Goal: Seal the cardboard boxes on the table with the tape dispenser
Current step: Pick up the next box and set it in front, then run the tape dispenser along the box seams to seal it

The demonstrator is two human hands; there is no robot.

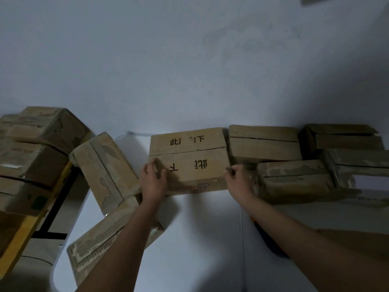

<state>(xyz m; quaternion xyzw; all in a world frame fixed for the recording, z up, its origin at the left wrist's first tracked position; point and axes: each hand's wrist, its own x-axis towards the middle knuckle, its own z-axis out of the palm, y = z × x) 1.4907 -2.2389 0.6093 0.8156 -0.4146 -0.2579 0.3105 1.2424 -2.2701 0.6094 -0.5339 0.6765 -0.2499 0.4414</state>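
Note:
A cardboard box with black printed characters [189, 159] sits at the back of the white table [200, 228], against the wall. Its two top flaps meet in a seam running left to right. My left hand [152, 179] grips the box's near left corner, fingers on the top flap. My right hand [239, 180] holds the near right corner. A dark object with an orange edge [266, 239], possibly the tape dispenser, lies under my right forearm, mostly hidden.
Several cardboard boxes [265, 144] crowd the table's right side. Two more boxes [105, 167] lean at the left edge. Off the table's left, a stack of boxes [31, 152] rests on a yellow-framed rack [25, 232]. A pale wall rises behind.

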